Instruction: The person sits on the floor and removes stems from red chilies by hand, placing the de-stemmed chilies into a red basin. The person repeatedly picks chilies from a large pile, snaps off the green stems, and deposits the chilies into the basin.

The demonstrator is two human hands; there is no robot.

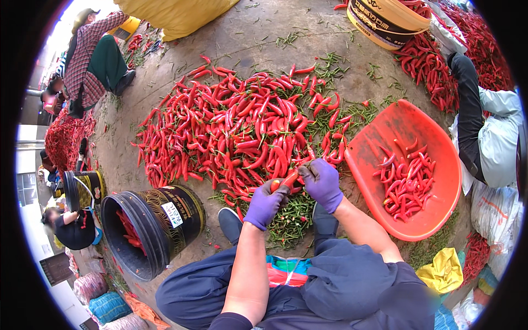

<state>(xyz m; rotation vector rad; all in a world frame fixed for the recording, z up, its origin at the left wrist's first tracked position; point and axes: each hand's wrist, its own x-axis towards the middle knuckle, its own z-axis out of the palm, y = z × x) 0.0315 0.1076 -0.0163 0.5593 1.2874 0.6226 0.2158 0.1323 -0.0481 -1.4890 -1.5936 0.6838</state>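
My left hand (266, 204), in a purple glove with dark, soiled fingers, is closed around red chili peppers (291, 180). Beside it, my right hand (323, 183), gloved alike, has its fingertips pinched at the stem end of a chili; what lies between them is too small to tell. Beyond both hands a large pile of red chilies (231, 128) with green stems spreads over the concrete floor. Below them, between my shoes, is a heap of cut-off green stems (291, 222). A red plastic scoop (363, 165) holding chilies lies to the right.
A black bucket (175, 218) lies tipped at left with chilies inside. A yellow bucket (377, 24) stands top right, near a yellow sack (181, 16). Co-workers sit at left (88, 62) and right (495, 140). Woven sacks (495, 210) and more chili heaps (433, 70) lie around.
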